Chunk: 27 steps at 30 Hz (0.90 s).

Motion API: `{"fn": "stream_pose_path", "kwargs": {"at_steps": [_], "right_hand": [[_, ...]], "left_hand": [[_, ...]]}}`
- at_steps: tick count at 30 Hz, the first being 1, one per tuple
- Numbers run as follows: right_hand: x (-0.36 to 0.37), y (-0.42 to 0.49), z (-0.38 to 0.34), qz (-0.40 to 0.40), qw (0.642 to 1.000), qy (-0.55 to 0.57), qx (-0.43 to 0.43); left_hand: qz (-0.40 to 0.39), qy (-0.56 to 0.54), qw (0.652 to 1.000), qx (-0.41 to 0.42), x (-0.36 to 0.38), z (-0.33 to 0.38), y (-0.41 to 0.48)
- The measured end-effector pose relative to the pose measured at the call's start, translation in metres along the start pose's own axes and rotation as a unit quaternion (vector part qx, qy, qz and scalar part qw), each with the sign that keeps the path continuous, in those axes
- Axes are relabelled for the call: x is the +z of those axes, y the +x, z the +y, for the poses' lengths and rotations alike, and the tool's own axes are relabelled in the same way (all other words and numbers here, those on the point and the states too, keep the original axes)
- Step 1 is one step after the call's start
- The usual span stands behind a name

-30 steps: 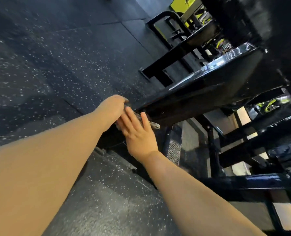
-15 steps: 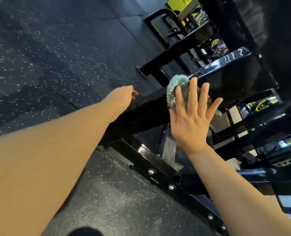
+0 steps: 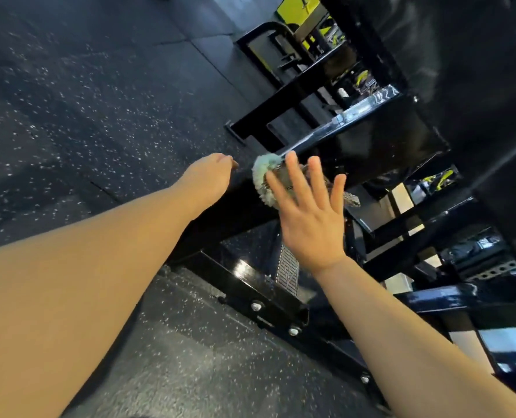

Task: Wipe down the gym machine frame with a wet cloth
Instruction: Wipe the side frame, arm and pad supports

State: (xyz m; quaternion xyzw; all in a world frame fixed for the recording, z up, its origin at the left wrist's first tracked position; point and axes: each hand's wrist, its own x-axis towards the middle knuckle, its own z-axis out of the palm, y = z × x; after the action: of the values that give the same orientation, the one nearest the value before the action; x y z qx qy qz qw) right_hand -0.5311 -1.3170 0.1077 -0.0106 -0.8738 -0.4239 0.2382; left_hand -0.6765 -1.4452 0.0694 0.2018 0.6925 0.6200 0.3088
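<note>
A black steel beam of the gym machine frame runs diagonally from lower left to upper right, its top face glossy and wet. A fuzzy pale green cloth lies against the beam's near side. My right hand presses flat on the cloth with straight, spread fingers. My left hand rests on the beam's top edge just left of the cloth, its fingers curled over the far side and hidden.
Speckled black rubber floor spreads to the left and below. A bolted black base bar lies under the beam. More black frame tubes cross at the right, and a further machine foot stands beyond.
My right hand has carried the cloth from beside my left hand up along the beam to the right, with fingers now spread. My left hand has stayed on the beam.
</note>
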Motion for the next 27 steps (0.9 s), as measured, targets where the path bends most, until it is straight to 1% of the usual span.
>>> {"fn": "stream_pose_path", "kwargs": {"at_steps": [2, 3, 4, 5, 6, 9, 10, 11, 12, 14, 16, 17, 19, 21, 22, 23, 25, 26, 27], "right_hand": [[-0.017, 0.011, 0.036, 0.072, 0.992, 0.011, 0.104], [-0.021, 0.016, 0.041, 0.089, 0.986, 0.018, 0.143], [-0.019, 0.018, 0.038, 0.098, 0.981, 0.024, 0.163], [-0.018, 0.018, 0.03, 0.085, 0.982, 0.029, 0.165], [-0.015, 0.014, 0.022, 0.063, 0.987, 0.033, 0.144], [-0.008, -0.003, 0.006, -0.023, 1.0, 0.004, 0.016], [-0.009, -0.004, 0.012, -0.03, 0.999, -0.005, -0.026], [-0.013, -0.001, 0.022, -0.031, 0.998, -0.013, -0.046], [-0.019, 0.003, 0.034, -0.015, 0.999, -0.022, -0.041], [-0.035, 0.018, 0.058, 0.046, 0.997, -0.025, 0.051], [-0.046, 0.036, 0.075, 0.111, 0.984, -0.015, 0.142], [-0.048, 0.041, 0.079, 0.128, 0.978, -0.015, 0.166], [-0.045, 0.048, 0.076, 0.161, 0.968, -0.007, 0.191], [-0.034, 0.046, 0.061, 0.158, 0.966, 0.008, 0.202], [-0.028, 0.04, 0.048, 0.129, 0.974, 0.011, 0.186], [-0.023, 0.03, 0.033, 0.096, 0.985, 0.016, 0.145], [-0.019, 0.011, 0.022, 0.02, 0.999, 0.005, 0.046], [-0.021, 0.007, 0.022, 0.0, 1.0, 0.002, -0.004], [-0.021, 0.004, 0.027, -0.01, 1.0, -0.012, -0.018]], "left_hand": [[0.047, -0.021, 0.998, 0.043, 0.013, 0.025, 0.0], [0.062, -0.031, 0.996, 0.056, 0.019, 0.036, 0.0], [0.073, -0.045, 0.995, 0.058, 0.025, 0.042, 0.0], [0.089, -0.058, 0.993, 0.052, 0.029, 0.046, -0.001], [0.102, -0.065, 0.992, 0.039, 0.032, 0.047, -0.001], [0.12, -0.043, 0.991, 0.029, 0.032, 0.035, 0.004], [0.116, -0.034, 0.992, 0.022, 0.029, 0.033, 0.005], [0.112, -0.035, 0.993, 0.02, 0.027, 0.031, 0.008], [0.095, -0.045, 0.994, 0.017, 0.025, 0.033, 0.009], [0.071, -0.034, 0.997, 0.021, 0.024, 0.04, 0.011], [0.062, -0.037, 0.997, 0.03, 0.027, 0.045, 0.015], [0.063, -0.039, 0.997, 0.038, 0.029, 0.046, 0.017], [0.068, 0.004, 0.996, 0.062, 0.034, 0.046, 0.014], [0.085, 0.047, 0.992, 0.076, 0.036, 0.04, 0.01], [0.084, 0.049, 0.993, 0.064, 0.034, 0.038, 0.01], [0.084, 0.038, 0.994, 0.054, 0.032, 0.037, 0.013], [0.067, -0.035, 0.997, 0.008, 0.026, 0.039, 0.01], [0.061, -0.069, 0.996, -0.015, 0.021, 0.042, 0.003], [0.061, -0.087, 0.994, -0.016, 0.02, 0.043, 0.0]]}}
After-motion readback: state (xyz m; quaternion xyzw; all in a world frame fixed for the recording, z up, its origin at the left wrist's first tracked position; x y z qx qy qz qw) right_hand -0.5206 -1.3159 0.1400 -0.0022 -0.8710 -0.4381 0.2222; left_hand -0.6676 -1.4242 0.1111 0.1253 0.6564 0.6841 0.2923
